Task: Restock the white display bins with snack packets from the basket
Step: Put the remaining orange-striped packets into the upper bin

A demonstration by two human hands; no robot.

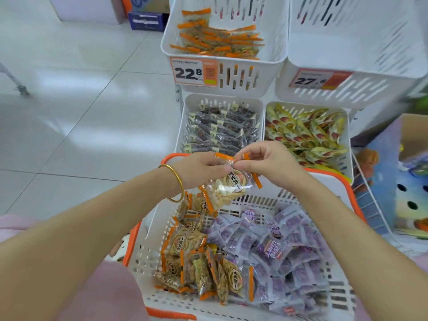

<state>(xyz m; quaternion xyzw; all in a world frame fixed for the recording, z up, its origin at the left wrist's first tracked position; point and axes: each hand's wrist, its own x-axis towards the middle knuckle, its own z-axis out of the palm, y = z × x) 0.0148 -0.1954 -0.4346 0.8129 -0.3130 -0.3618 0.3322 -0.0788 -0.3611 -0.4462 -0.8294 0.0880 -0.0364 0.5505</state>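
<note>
Mid-frame, the left hand [201, 169] and right hand [269, 163] both pinch the top edge of one clear snack packet [228, 189], fingers curled on it. It has orange side strips and pale sticks inside. It hangs over the basket [150, 239], above matching packets [185, 262] and purple packets [289, 251]. The white bins [269, 66] fill the frame's top.

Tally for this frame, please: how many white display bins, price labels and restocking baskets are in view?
white display bins: 4
price labels: 2
orange-rimmed basket: 1
Total: 7
</note>
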